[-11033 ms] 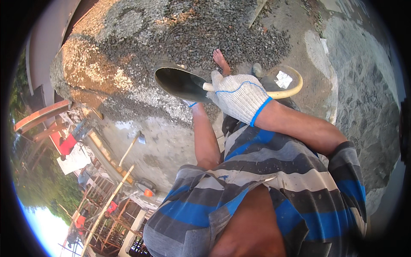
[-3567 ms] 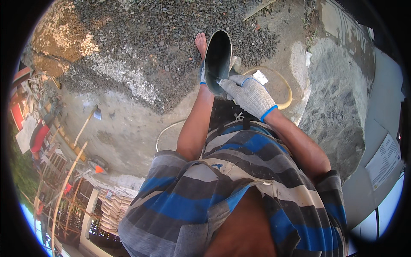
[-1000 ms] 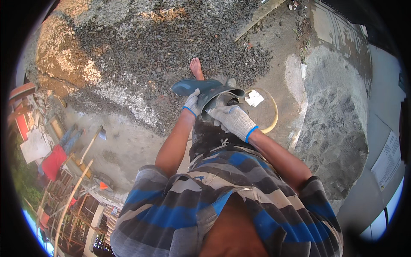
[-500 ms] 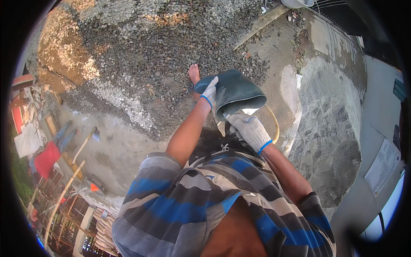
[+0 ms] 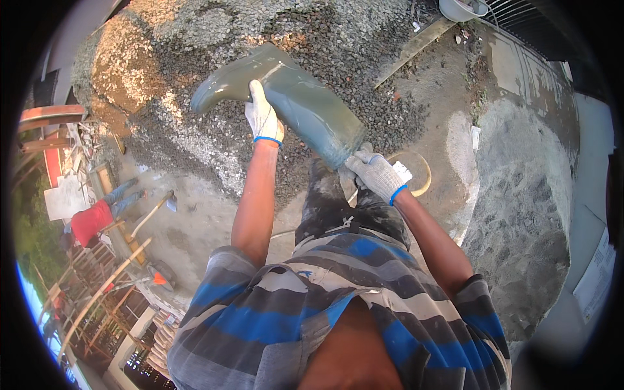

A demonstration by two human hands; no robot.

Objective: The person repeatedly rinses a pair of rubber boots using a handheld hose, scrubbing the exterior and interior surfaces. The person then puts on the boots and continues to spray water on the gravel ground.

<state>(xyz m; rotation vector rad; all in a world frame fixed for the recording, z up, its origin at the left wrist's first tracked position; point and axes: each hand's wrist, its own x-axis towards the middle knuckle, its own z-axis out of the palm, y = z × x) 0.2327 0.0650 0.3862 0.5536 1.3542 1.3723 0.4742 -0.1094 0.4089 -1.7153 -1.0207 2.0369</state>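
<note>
A dark green rubber boot (image 5: 309, 104) is held up in front of me, its toe pointing left and its top opening toward my right. My left hand (image 5: 262, 116), in a whitish knit glove with a blue cuff, is closed on the boot near its ankle. At the top rim my right hand (image 5: 377, 173), gloved the same way, grips the edge of the shaft. My dark, dusty trousers (image 5: 331, 205) show below the boot; my feet are hidden.
Gravel (image 5: 221, 130) spreads ahead, with a grey sand pile (image 5: 513, 214) at right. A plank (image 5: 416, 52) and a white basin (image 5: 463, 9) lie far right. A yellowish hose (image 5: 426, 175) curves near my right hand. To the left, another person in a red top (image 5: 92, 224) bends beside wooden poles (image 5: 107, 286).
The boot has been raised and stretched out, its foot end swung forward and left. My left hand has moved forward and left with it. My right hand stays at the rim.
</note>
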